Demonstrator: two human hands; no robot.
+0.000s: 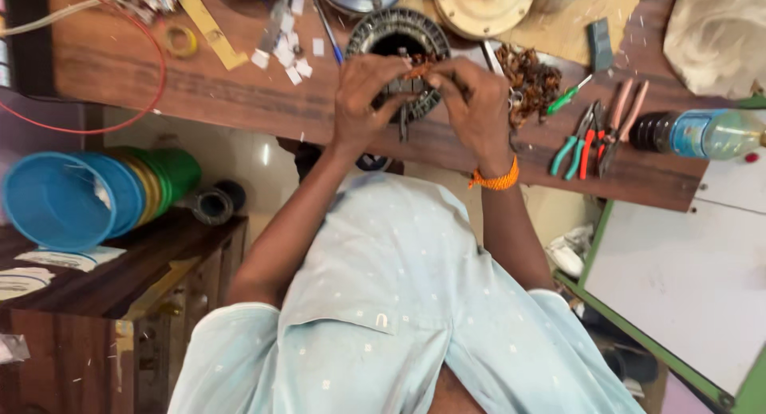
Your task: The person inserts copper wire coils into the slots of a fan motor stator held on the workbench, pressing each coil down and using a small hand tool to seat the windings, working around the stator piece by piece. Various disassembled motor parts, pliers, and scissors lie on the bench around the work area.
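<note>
A round dark metal stator ring (375, 29) lies on the wooden bench (239, 95). My left hand (363, 95) and my right hand (471, 95) meet over its near edge. Both pinch thin copper-coloured wire (416, 66) at the ring's rim. An orange thread band (495, 179) circles my right wrist. My fingers hide the ring's lower part.
A heap of old copper wire (531, 79) lies right of the ring. Pliers and cutters (594, 135) and a plastic bottle (702, 133) are further right. Paper scraps (287, 51), a tape roll (181, 41) and a red wire (152, 87) lie left. Stacked plastic tubs (88, 195) rest on a low cabinet.
</note>
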